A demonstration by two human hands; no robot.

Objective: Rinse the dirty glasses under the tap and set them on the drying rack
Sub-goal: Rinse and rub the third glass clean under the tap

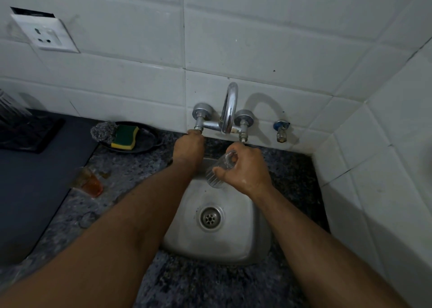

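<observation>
My right hand [244, 167] grips a clear ribbed glass [216, 178] over the steel sink [187, 242], just below the chrome tap spout [230, 107]; the glass is tilted with its mouth towards the tap. My left hand [189, 148] is closed around the tap's left valve handle, which it hides. No water stream shows. A second glass [91, 183] with orange liquid in it stands on the speckled counter left of the sink. A dark drying rack [25, 130] sits at the far left against the wall.
A black dish [149, 141] behind the glass holds a yellow-green sponge [125, 134] and a steel scourer [103, 132]. A small blue valve [281, 130] sticks out of the wall right of the tap. A tiled wall closes the right side. A dark mat [35, 190] covers the left counter.
</observation>
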